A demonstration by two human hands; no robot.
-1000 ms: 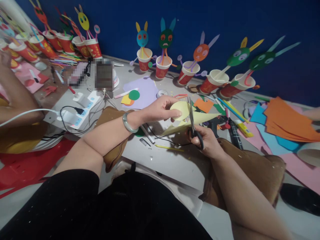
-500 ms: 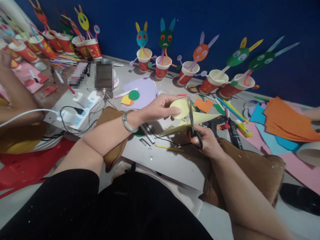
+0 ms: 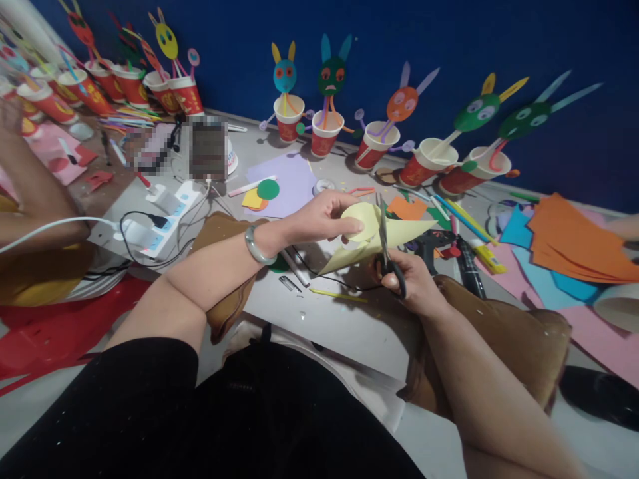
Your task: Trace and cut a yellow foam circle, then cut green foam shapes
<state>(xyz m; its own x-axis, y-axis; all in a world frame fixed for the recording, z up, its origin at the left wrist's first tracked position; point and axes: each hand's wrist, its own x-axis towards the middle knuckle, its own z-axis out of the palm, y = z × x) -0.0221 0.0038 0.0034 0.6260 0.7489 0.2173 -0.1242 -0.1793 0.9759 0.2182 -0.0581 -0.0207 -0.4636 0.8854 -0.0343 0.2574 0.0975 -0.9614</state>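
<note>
Head view: left hand [image 3: 327, 218] is pinching yellow disc [image 3: 368, 219], right hand [image 3: 418, 283] is holding scissors [image 3: 383, 243], blades pointing away, just right of disc.

Left hand [image 3: 327, 216] partly hidden behind yellow disc [image 3: 367, 216]. Co-worker's arm [image 3: 40, 179] cut off, left. Dark object [image 3: 208, 150], far left, blurred.

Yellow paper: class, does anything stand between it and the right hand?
Only the scissors, held in the right hand, with their blades at the yellow paper; nothing else visible stands in the way.
</note>
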